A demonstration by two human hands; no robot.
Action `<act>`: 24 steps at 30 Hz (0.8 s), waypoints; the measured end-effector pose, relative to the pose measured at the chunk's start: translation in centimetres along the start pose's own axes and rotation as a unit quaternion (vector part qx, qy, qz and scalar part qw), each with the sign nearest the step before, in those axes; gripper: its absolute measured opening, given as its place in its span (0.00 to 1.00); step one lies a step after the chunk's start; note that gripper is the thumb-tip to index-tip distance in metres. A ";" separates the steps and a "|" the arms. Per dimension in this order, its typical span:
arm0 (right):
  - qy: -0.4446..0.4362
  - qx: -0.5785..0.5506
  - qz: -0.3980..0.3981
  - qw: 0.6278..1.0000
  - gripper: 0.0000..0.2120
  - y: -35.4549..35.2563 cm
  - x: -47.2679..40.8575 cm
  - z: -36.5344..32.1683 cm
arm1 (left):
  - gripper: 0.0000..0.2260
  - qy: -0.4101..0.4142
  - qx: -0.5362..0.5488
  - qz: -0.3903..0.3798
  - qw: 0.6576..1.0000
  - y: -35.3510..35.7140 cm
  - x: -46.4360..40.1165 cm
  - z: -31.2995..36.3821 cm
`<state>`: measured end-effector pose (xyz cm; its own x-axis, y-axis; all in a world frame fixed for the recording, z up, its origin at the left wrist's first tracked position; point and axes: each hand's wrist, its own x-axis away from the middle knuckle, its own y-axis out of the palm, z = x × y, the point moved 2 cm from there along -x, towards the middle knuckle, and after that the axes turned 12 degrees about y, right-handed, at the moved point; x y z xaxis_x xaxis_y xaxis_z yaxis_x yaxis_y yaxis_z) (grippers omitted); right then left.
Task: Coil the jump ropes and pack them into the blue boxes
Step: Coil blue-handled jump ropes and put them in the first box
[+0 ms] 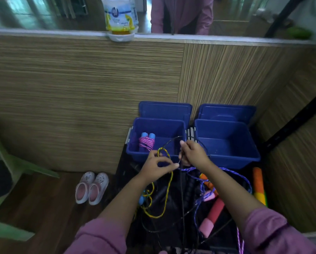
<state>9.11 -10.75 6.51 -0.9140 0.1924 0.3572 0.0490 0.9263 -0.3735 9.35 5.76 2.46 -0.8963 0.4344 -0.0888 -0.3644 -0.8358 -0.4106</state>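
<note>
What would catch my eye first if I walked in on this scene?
Two open blue plastic boxes sit against the wood-grain wall; the left one holds a coiled pink rope with light blue handles. In front of them, the left hand pinches a yellow braided rope while the right hand grips a thin black rope above a tangle of colourful ropes.

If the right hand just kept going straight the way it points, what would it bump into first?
Probably the left blue plastic box, near its right wall; the right hand points up and left over it, though depth is unclear.
</note>
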 end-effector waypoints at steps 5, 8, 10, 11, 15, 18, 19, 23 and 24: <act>0.029 -0.100 -0.076 0.992 0.09 0.6 -0.3 0.5 | 0.06 -0.055 0.025 -0.031 0.998 0.7 -0.2 -0.4; 0.032 -0.136 -0.085 0.987 0.08 0.7 -0.1 1.5 | 0.06 -0.067 0.015 -0.036 0.997 1.1 -0.1 -0.8; 0.022 -0.151 -0.093 0.984 0.09 0.8 0.1 1.8 | 0.05 -0.065 0.006 -0.022 0.998 1.3 -0.1 -1.1; 0.017 -0.164 -0.093 0.982 0.09 1.0 0.2 2.1 | 0.06 -0.061 -0.003 -0.016 0.998 1.3 -0.1 -1.2; 0.012 -0.076 -0.047 0.996 0.04 1.6 1.3 5.2 | 0.05 -0.052 -0.053 0.007 0.997 0.9 -0.3 -1.6; 0.037 0.201 -0.198 0.959 0.06 3.7 3.4 10.0 | 0.07 -0.071 -0.011 0.072 0.995 0.2 -0.8 -1.4; 0.039 0.270 -0.232 0.934 0.10 4.2 4.1 11.1 | 0.08 -0.075 -0.006 0.086 0.993 -0.1 -1.0 -1.5; 0.044 0.187 -0.255 0.947 0.15 4.3 5.8 10.8 | 0.07 -0.088 -0.005 0.094 0.992 -0.5 -1.2 -2.0; 0.039 0.157 -0.238 0.958 0.15 4.0 5.6 10.2 | 0.12 -0.090 0.012 0.104 0.991 -0.6 -1.3 -2.2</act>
<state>0.08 -9.30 -1.71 -0.7696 -0.1918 0.6090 -0.4998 0.7745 -0.3878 11.26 6.42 0.83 -0.9822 0.1879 -0.0055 -0.1719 -0.9091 -0.3794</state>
